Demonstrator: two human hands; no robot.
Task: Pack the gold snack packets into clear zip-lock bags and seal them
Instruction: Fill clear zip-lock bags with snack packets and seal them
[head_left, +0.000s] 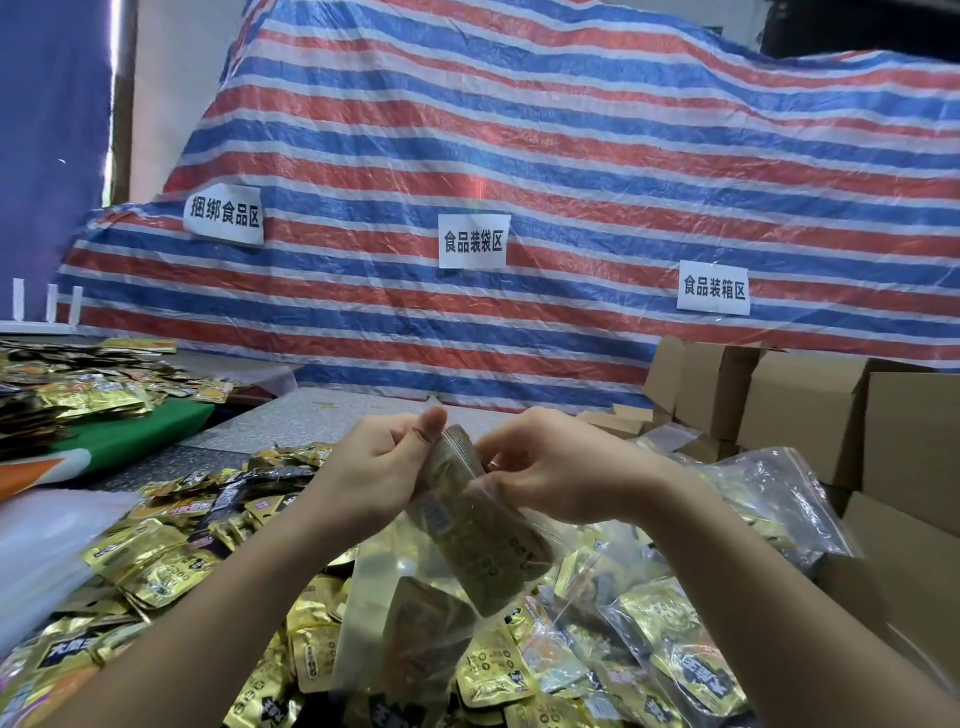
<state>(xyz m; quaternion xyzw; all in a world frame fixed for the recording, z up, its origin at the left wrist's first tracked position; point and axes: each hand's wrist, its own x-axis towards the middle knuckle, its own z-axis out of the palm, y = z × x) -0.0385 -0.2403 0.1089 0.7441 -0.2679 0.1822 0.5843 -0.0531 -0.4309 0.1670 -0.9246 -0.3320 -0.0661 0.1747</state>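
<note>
striped tarp (519, 156) behind | left hand (363, 483) and right hand (561, 467) pinching zip-lock bag (483, 525) mouth | risk: gold packets inside snag seal, zip stays part-open

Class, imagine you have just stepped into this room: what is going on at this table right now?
A person is bagging snacks. Both hands hold a clear zip-lock bag with gold packets in it above the table: the left hand pinches its top edge and the right hand grips the same edge beside it, apparently pressing the zip closed. Loose gold packets cover the table below, filled bags lie to the right, and cardboard boxes stand behind them.
</note>
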